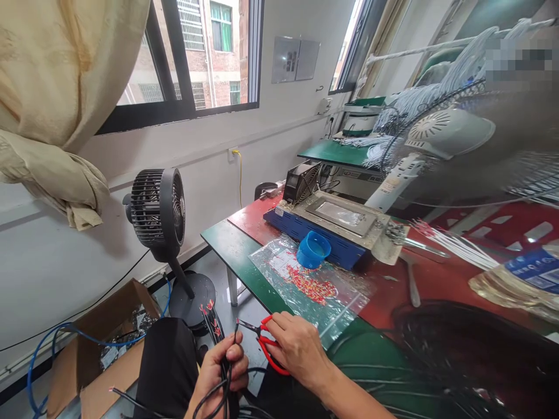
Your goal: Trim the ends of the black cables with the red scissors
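In the lower middle of the head view, my left hand (222, 369) is closed around a bundle of thin black cables (213, 326). Their stripped ends fan upward and show red and pale inner wires. One cable stands apart from the bundle, its tip reaching up between my hands. My right hand (301, 349) grips red-handled scissors (267, 343), fingers wrapped in the looped handles. Their dark narrow blades point left, close to that single cable's tip; whether they touch it I cannot tell. The cables' lower lengths hang over my lap.
On the table (244, 294) lies a clear plastic bag (349, 305) with many small red and yellow pieces (312, 285). Behind it stand a blue round container (313, 251) and a blue-sided heating device (305, 233). Black cable coils (476, 355) lie right. A fan (157, 209) and cardboard box (72, 361) stand left.
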Motion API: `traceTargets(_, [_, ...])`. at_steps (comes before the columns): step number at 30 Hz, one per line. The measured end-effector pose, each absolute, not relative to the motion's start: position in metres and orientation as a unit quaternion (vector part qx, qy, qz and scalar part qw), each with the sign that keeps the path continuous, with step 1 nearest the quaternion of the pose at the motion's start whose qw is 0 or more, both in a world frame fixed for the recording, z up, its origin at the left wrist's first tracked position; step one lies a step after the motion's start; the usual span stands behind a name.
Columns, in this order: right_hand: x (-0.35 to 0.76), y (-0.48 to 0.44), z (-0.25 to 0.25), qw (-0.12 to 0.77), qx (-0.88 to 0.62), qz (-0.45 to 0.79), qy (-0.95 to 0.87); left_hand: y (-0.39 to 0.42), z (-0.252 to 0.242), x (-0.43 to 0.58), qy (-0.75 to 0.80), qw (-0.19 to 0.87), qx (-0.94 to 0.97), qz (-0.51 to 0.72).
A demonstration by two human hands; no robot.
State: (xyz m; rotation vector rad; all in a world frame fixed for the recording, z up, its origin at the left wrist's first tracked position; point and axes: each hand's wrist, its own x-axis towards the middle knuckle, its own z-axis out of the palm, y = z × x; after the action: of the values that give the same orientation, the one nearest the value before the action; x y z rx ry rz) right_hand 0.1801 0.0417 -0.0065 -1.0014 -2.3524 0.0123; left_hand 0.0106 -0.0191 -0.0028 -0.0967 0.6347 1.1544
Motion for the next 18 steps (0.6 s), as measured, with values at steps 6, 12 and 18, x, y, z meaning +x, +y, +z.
traceTargets(6, [0.1806,0.0412,-0.0062,0.294,-0.368,0.005,-0.882,-0.0193,-0.0024,0.0115,0.303,0.787,-0.049,0.536])
traceTargets(12, [0.1811,0.0418,-0.0068,0.293,-0.360,-0.006,-0.886,-0.0191,-0.0067,0.0100,0.319,0.787,-0.033,0.527])
traceTargets(18, [0.1812,0.0412,-0.0065,0.309,-0.337,-0.038,-0.889,-0.0199,-0.0094,0.0099,0.353,0.785,-0.023,0.509])
